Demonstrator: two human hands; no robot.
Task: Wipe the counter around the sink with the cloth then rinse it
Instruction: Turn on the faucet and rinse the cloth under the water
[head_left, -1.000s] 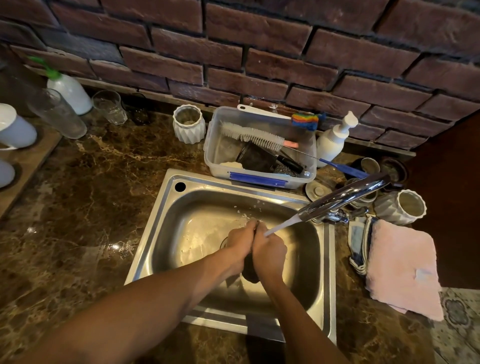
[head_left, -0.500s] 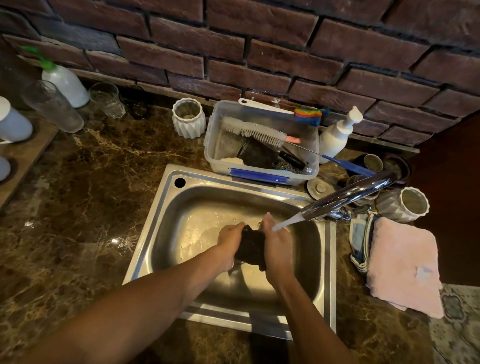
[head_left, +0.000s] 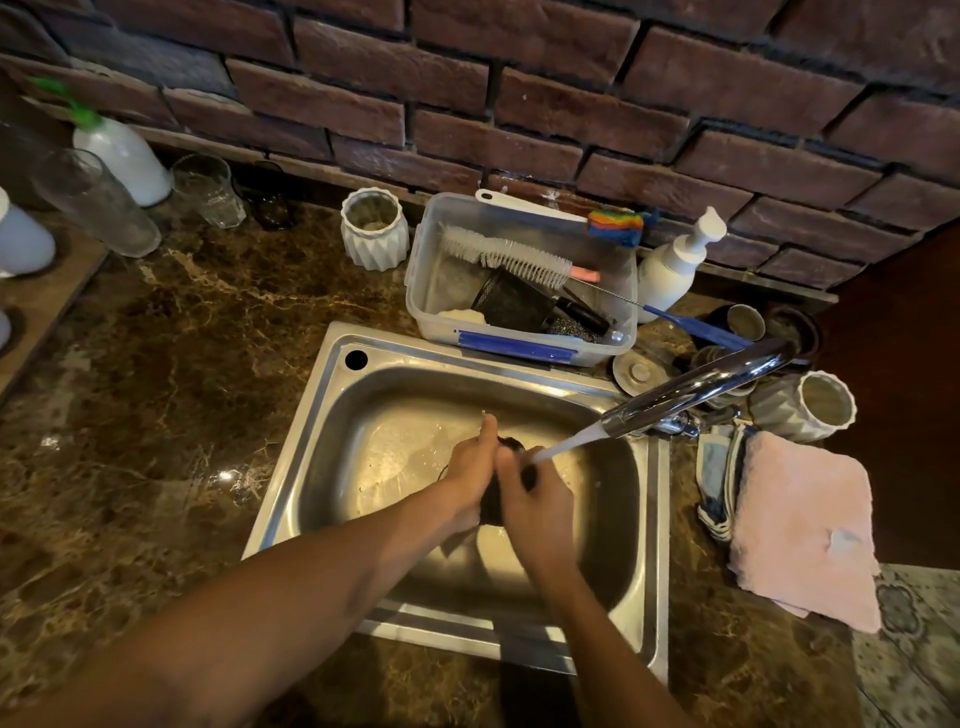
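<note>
Both my hands are over the steel sink (head_left: 311, 436), pressed together around a dark cloth (head_left: 491, 506). My left hand (head_left: 467, 470) holds its left side and my right hand (head_left: 535, 501) grips its right side, blurred by motion. Most of the cloth is hidden between my palms; a dark bit shows above my right fingers. A chrome tap (head_left: 696, 392) reaches in from the right, and its stream of water (head_left: 563, 444) lands on the cloth and my right hand. The brown marble counter (head_left: 156, 395) surrounds the sink.
Behind the sink stands a clear plastic tub (head_left: 519, 338) with brushes. A white ribbed cup (head_left: 375, 236), a pump bottle (head_left: 672, 265), glasses (head_left: 208, 189) and a spray bottle (head_left: 119, 150) line the brick wall. A folded pink towel (head_left: 808, 525) and another ribbed cup (head_left: 805, 405) lie right of the tap.
My hands spread apart with the dark cloth showing between them, then closed together again around it under the running water. The camera view shifted slightly.
</note>
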